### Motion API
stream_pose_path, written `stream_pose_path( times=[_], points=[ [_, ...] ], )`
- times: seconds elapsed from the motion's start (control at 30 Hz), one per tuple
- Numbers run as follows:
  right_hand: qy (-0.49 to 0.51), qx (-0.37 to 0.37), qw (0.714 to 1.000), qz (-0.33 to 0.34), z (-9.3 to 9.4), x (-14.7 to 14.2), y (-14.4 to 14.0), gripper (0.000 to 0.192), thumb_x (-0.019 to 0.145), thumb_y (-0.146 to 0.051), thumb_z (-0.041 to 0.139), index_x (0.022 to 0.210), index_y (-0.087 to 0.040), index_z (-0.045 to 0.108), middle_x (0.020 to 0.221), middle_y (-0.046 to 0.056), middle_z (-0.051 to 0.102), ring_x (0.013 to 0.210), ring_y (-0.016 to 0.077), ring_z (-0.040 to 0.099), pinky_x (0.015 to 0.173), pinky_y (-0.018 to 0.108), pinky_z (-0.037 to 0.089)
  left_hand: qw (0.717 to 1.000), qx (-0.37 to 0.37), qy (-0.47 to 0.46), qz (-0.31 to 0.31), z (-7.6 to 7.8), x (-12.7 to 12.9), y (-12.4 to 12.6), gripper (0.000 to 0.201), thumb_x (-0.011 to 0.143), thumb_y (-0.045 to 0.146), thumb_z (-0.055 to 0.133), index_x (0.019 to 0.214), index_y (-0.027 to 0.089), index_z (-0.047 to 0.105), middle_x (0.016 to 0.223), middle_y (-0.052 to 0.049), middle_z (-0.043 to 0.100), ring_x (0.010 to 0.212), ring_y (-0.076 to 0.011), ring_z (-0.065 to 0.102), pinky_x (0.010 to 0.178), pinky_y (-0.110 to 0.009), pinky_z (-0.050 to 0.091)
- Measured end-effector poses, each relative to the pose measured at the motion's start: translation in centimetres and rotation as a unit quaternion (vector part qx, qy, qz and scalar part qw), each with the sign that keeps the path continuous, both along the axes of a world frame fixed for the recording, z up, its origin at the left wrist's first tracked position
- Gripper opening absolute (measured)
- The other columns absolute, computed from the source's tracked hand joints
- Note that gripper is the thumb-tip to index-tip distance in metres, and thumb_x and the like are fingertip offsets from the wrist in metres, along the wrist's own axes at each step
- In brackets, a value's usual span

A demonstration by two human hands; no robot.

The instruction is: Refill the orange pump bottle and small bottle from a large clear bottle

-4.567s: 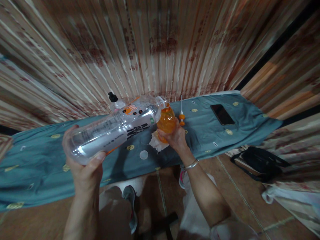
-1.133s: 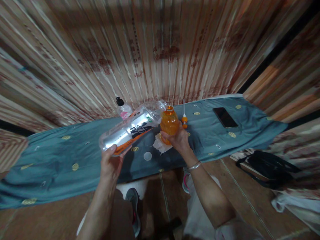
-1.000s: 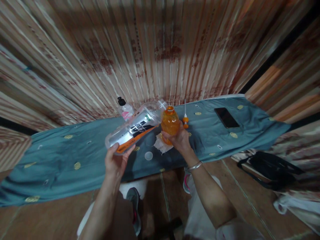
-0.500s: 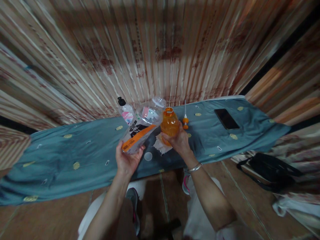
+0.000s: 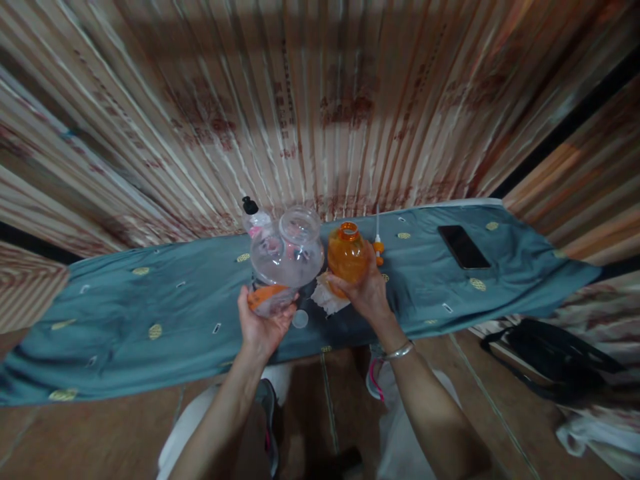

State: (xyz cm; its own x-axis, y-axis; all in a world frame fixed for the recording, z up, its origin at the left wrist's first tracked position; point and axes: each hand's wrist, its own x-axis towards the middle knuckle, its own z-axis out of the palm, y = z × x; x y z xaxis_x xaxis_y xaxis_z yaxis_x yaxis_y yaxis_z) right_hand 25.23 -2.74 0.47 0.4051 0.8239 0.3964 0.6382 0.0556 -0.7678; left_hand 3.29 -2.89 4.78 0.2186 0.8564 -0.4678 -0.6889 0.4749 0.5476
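Teal cloth (image 5: 150, 313), striped curtain (image 5: 320, 100), tiled floor (image 5: 90, 433)

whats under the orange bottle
A crumpled white tissue lies on the blue cloth under the orange bottle, which the right hand grips. The hand and bottle cover most of the tissue, so whether they touch is unclear.

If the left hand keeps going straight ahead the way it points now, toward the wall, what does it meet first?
Probably the small pump bottle with the black top, standing right behind the big clear bottle that the left hand holds. The clear bottle would touch it before the fingers do. Depth is hard to judge; beyond it hangs the striped curtain.
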Motion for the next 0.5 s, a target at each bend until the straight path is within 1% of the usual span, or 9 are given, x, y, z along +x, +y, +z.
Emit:
stream_pose_path(
  times=[0.1,0.2,0.27,0.33,0.37,0.43,0.5],
  points=[
    [-0.015,0.028,0.999,0.013,-0.4,0.2,-0.2,0.126,0.068,-0.075,0.079,0.158,-0.008,0.022,0.148,0.03,0.054,0.133,0.0394,0.061,0.105,0.054,0.055,1.0,0.004,0.005,0.003,-0.3,-0.4,0.0,0.062,0.086,0.067,0.043,0.101,0.011,0.066,0.073,-0.015,0.067,0.044,-0.0114,0.043,0.036,-0.02,0.031],
    [-0.046,0.066,0.997,0.017,-0.5,0.6,-0.4,0.125,0.071,-0.075,0.077,0.16,-0.011,0.017,0.158,0.029,0.041,0.148,0.0396,0.044,0.117,0.06,0.042,1.0,0.006,-0.001,0.006,-0.6,-0.9,-0.1,0.057,0.084,0.067,0.049,0.101,0.015,0.065,0.072,-0.01,0.064,0.044,-0.0107,0.041,0.036,-0.02,0.031],
    [-0.074,0.093,0.993,0.013,0.0,1.1,-0.7,0.123,0.074,-0.074,0.074,0.161,-0.013,0.013,0.164,0.028,0.031,0.154,0.0402,0.031,0.122,0.064,0.033,1.0,-0.003,0.0,0.01,-0.6,-1.2,-0.2,0.056,0.084,0.067,0.052,0.102,0.015,0.065,0.071,-0.008,0.062,0.044,-0.011,0.041,0.036,-0.021,0.032],
    [-0.108,0.119,0.987,0.01,1.1,1.5,-1.3,0.12,0.078,-0.075,0.07,0.163,-0.015,0.009,0.168,0.026,0.022,0.158,0.0412,0.022,0.123,0.068,0.027,1.0,-0.01,0.004,0.025,-0.5,-1.4,-0.2,0.053,0.087,0.064,0.05,0.1,0.015,0.065,0.067,-0.007,0.061,0.042,-0.011,0.041,0.035,-0.021,0.031],
    [-0.125,0.134,0.983,0.013,1.8,1.5,-1.7,0.119,0.079,-0.075,0.068,0.163,-0.017,0.008,0.169,0.025,0.019,0.158,0.0417,0.02,0.123,0.069,0.026,0.999,-0.011,0.006,0.037,-0.4,-1.4,-0.3,0.051,0.088,0.062,0.048,0.097,0.015,0.065,0.065,-0.006,0.06,0.041,-0.0109,0.04,0.034,-0.021,0.031],
    [-0.144,0.165,0.975,0.032,3.4,1.1,-2.7,0.117,0.081,-0.075,0.067,0.165,-0.02,0.006,0.17,0.022,0.016,0.159,0.0417,0.018,0.123,0.069,0.025,0.998,-0.016,0.004,0.059,-0.2,-1.6,-0.3,0.045,0.091,0.058,0.047,0.092,0.017,0.064,0.063,-0.004,0.061,0.039,-0.0104,0.04,0.034,-0.021,0.033],
    [-0.137,0.183,0.971,0.074,4.8,-0.2,-3.7,0.116,0.081,-0.075,0.068,0.165,-0.026,0.005,0.171,0.018,0.017,0.158,0.0414,0.021,0.122,0.07,0.028,0.997,-0.024,0.002,0.068,-0.2,-1.7,-0.4,0.044,0.091,0.058,0.047,0.09,0.018,0.065,0.064,-0.004,0.063,0.039,-0.0109,0.042,0.035,-0.022,0.035]
  ],
)
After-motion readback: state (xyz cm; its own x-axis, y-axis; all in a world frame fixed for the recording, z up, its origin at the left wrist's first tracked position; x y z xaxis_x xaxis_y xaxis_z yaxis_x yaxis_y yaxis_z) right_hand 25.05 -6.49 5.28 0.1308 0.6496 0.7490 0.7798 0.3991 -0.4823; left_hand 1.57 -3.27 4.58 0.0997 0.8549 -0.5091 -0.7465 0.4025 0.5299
